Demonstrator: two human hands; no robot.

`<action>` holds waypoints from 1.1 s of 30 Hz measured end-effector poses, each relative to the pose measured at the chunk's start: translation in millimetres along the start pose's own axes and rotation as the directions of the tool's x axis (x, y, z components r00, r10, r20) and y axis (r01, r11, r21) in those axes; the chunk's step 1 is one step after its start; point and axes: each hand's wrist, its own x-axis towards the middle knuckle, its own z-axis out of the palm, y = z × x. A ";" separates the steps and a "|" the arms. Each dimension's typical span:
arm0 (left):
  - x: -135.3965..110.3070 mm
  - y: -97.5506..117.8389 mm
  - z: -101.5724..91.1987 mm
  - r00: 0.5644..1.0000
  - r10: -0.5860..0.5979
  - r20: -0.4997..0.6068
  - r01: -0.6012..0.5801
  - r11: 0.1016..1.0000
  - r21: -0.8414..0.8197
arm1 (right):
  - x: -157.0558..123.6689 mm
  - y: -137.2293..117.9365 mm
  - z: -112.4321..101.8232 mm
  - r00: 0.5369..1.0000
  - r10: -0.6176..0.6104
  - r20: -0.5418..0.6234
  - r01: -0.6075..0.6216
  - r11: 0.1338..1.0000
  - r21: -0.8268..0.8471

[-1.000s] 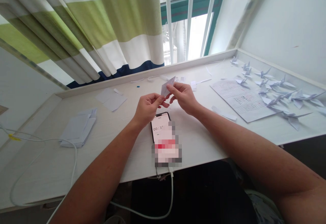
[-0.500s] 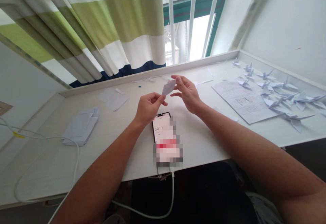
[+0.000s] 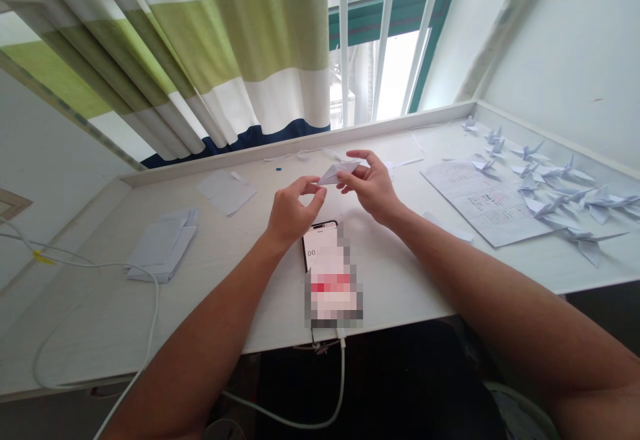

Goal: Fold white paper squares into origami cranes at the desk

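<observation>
Above the desk, a small white folded paper is held up in a flat, pointed diamond shape. My right hand pinches its right part between thumb and fingers, with the index finger lifted at the top. At the paper's left tip, the thumb and fingertips of my left hand close around the point. Below the hands, a phone showing a timer lies on the desk, its lower part blurred out.
Several folded paper cranes stand at the right, some on a printed sheet. Stacked papers and loose sheets lie at the left. A white cable crosses the desk's left side; another runs from the phone.
The folded paper has turned from an upright tilt to nearly level. My right hand has shifted its grip, thumb now on the near face. The view has moved slightly.
</observation>
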 end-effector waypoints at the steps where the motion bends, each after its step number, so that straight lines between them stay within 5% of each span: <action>1: -0.2 0.6 1.5 1.000 -0.026 -0.001 0.026 0.997 -0.067 | -0.1 -0.6 -0.5 1.000 -0.008 0.008 0.009 1.000 -0.007; 8: 2.0 3.8 5.4 0.975 -0.182 0.129 0.220 0.884 -0.412 | -2.1 -0.4 3.0 0.990 -0.036 0.134 0.044 0.997 -0.060; 15: 1.7 1.4 8.0 0.954 -0.281 0.104 0.293 0.808 -0.511 | -4.4 -5.4 2.4 0.949 -0.311 -0.057 0.265 0.879 -0.397; 22: 1.9 4.1 8.8 0.943 -0.282 0.175 0.330 0.740 -0.586 | -7.4 -6.3 3.5 0.896 -0.390 0.212 0.438 0.701 -0.562; 29: 1.0 9.2 7.1 0.938 -0.280 0.206 0.348 0.735 -0.582 | -3.0 -0.7 -0.3 0.838 -0.466 0.285 0.525 0.544 -0.655; 33: 1.2 8.3 6.1 0.934 -0.293 0.205 0.357 0.740 -0.570 | -5.0 -2.7 0.7 0.826 -0.448 0.340 0.556 0.555 -0.619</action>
